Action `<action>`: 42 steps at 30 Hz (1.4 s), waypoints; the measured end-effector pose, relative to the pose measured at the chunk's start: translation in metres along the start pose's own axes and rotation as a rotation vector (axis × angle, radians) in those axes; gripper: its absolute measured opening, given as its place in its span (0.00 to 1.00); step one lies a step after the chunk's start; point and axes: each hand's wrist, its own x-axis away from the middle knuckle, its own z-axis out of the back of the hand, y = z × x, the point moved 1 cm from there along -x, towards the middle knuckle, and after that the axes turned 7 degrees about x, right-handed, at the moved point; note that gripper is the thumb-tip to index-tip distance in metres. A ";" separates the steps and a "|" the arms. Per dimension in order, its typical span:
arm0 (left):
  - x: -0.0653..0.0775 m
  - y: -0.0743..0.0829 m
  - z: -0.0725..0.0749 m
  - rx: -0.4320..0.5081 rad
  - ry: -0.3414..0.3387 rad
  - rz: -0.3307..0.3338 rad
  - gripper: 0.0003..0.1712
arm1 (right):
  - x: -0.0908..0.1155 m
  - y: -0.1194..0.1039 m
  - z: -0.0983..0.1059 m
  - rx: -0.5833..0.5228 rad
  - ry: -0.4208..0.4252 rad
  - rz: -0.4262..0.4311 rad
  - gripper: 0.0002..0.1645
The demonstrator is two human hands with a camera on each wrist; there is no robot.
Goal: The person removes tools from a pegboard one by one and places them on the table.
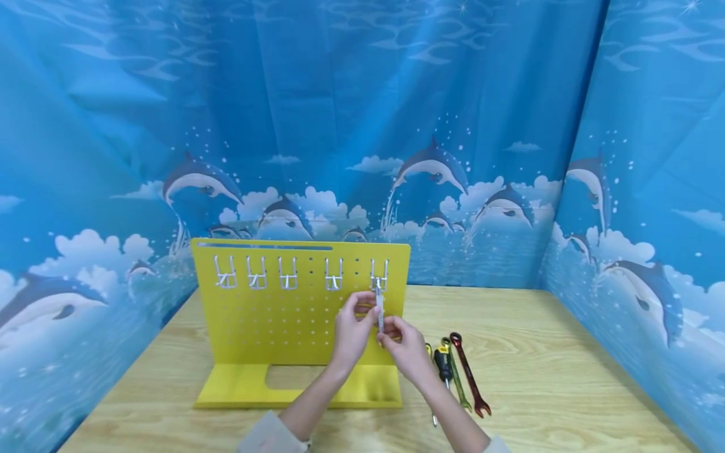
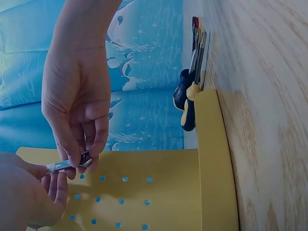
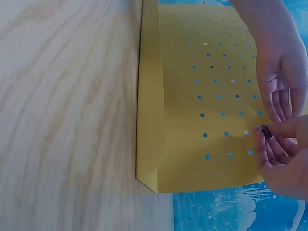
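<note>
A slim silver wrench stands nearly upright in front of the yellow pegboard, its top end at the rightmost wire hook. My left hand pinches the shaft from the left, partway up. Lower down, my right hand pinches the bottom end between thumb and fingers. In the left wrist view the right hand has thumb and fingertips on the wrench's end. The right wrist view shows that dark, shiny end between the right hand's fingers, with the left hand beyond.
Several more wire hooks line the pegboard's upper part to the left. On the wooden table, right of the board, lie a red wrench, a green wrench and screwdrivers with black and yellow handles. A dolphin-print curtain surrounds the table.
</note>
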 end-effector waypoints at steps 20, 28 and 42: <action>0.022 0.058 0.004 0.094 -0.102 0.054 0.13 | 0.022 -0.020 0.020 0.041 -0.096 0.005 0.09; 0.025 0.056 0.000 0.125 -0.108 -0.001 0.13 | 0.030 -0.026 0.030 -0.009 -0.096 -0.008 0.11; 0.027 0.038 -0.026 0.186 -0.181 0.010 0.13 | 0.045 -0.018 0.057 -0.028 -0.026 -0.024 0.11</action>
